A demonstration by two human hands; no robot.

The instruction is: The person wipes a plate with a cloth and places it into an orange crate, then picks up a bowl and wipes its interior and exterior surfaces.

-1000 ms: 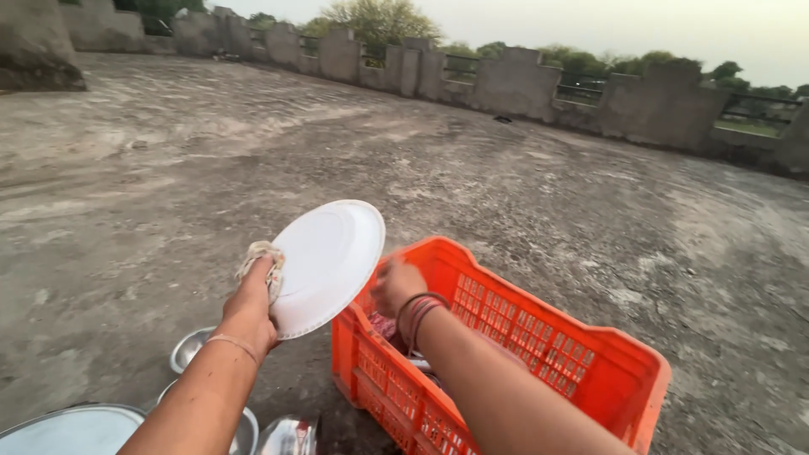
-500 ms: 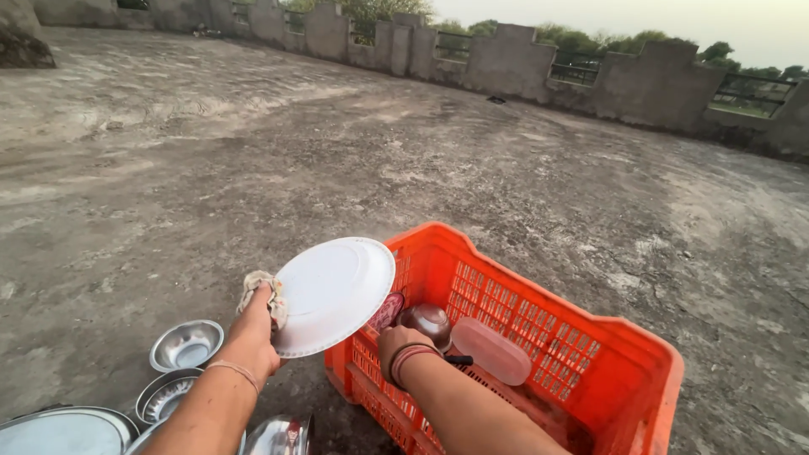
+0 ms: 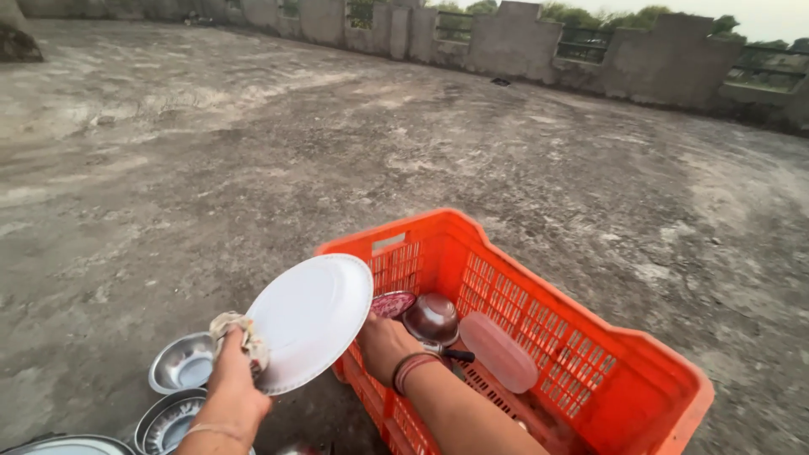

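My left hand (image 3: 232,388) grips a small rag (image 3: 240,330) and the left rim of a white round plate (image 3: 308,320), which is tilted up in front of me. My right hand (image 3: 383,341) rests against the plate's right edge, at the near rim of an orange plastic crate (image 3: 539,337). Inside the crate lie a steel bowl with a dark handle (image 3: 431,318), a reddish dish (image 3: 392,303) and a pale oval lid (image 3: 499,351).
Steel bowls (image 3: 181,362) (image 3: 167,417) sit on the ground at the lower left, with a steel plate's rim (image 3: 67,444) at the bottom edge. Rough concrete floor stretches ahead to a low parapet wall (image 3: 590,59).
The view dipped lower. My right hand moved from inside the crate up to the plate's right edge. The plate dropped slightly with my left hand.
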